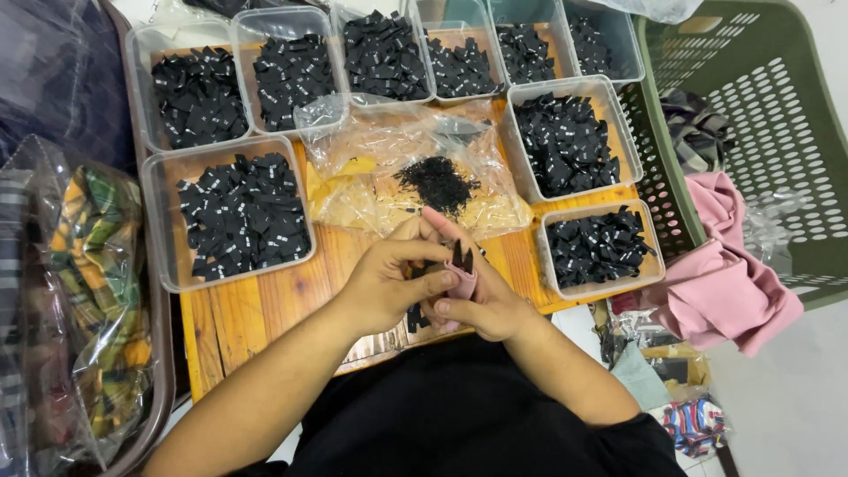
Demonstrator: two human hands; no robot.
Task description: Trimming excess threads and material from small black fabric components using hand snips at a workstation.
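Wooden slat table (265, 309), orange-toned, evenly lit from above. Pale floor (786, 397) at lower right. Olive perforated plastic basket (768, 115) stands at the right edge of the table, a dark brown tub rim (163, 353) at the left. No walls or windows in view.

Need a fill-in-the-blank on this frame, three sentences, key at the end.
1. Both hands, left hand and right hand, pinch a small piece of ____ fabric.
2. The clear plastic tubs hold folded ____ labels.
3. The green laundry basket sits to the person's ____.

Missing: pink; black; right
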